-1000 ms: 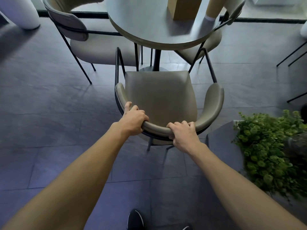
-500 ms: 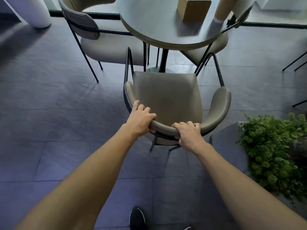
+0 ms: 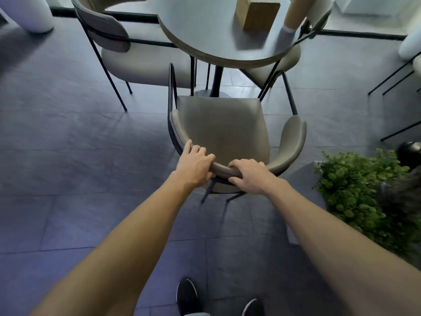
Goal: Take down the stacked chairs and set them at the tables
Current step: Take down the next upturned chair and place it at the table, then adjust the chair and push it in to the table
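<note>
Two hands are laid over the curved backrest of the chair (image 3: 222, 131), which stands on the floor with its seat pointed at the round table (image 3: 218, 30) and its front edge just short of the table's rim. The left hand (image 3: 196, 166) is closed over the top rail, fingers curled onto the inner face; the right hand (image 3: 250, 176) rests just beside it with the fingers draped over the rail and the thumb underneath, a looser hold. Ahead of the grip lies the table pedestal (image 3: 216, 78), and the push is best kept straight toward it so the front legs pass either side. To the left of the grip a second chair (image 3: 136, 58) is already set; to the right a third chair's dark legs (image 3: 284, 85) stand near the armrest, so drift that way should be avoided. A planter (image 3: 364, 195) sits close on the right of the grip. Even pressure from both hands is advised, with the chair slid rather than tipped.
</note>
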The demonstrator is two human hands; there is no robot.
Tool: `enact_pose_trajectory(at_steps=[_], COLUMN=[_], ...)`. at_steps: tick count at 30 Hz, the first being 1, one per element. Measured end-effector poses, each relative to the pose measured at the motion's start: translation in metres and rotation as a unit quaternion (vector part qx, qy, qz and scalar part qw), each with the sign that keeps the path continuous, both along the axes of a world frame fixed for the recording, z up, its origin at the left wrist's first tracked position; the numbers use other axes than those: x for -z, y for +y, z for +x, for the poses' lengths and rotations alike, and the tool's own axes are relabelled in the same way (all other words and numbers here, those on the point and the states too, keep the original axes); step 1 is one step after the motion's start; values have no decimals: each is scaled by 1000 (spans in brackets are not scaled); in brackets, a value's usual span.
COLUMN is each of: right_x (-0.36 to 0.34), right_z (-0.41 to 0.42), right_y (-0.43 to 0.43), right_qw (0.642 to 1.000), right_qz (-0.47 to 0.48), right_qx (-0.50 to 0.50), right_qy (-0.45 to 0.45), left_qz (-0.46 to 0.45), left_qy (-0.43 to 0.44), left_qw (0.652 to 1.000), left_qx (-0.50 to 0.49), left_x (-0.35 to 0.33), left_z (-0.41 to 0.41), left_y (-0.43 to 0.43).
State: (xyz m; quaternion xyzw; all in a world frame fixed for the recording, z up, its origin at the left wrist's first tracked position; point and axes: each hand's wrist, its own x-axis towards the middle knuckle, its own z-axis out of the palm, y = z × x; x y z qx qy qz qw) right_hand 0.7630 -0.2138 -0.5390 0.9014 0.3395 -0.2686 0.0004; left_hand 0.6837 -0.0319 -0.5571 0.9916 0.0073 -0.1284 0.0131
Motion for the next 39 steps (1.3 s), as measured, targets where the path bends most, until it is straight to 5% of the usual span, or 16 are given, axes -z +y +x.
enact_pose_trajectory(at_steps=[18, 39], right_x=[-255, -244], right_z=[-7, 162], right_y=[230, 543], right_qw=[966, 983], right_qz=[158, 100], right_qx=[-83, -55], right_qy=[-188, -147], left_qz=[22, 26], left_qy=[-142, -101], left_qw=[976, 984], left_qx=[-162, -147], left_x=[-267, -265], left_z=[-38, 114], left_y=[220, 542])
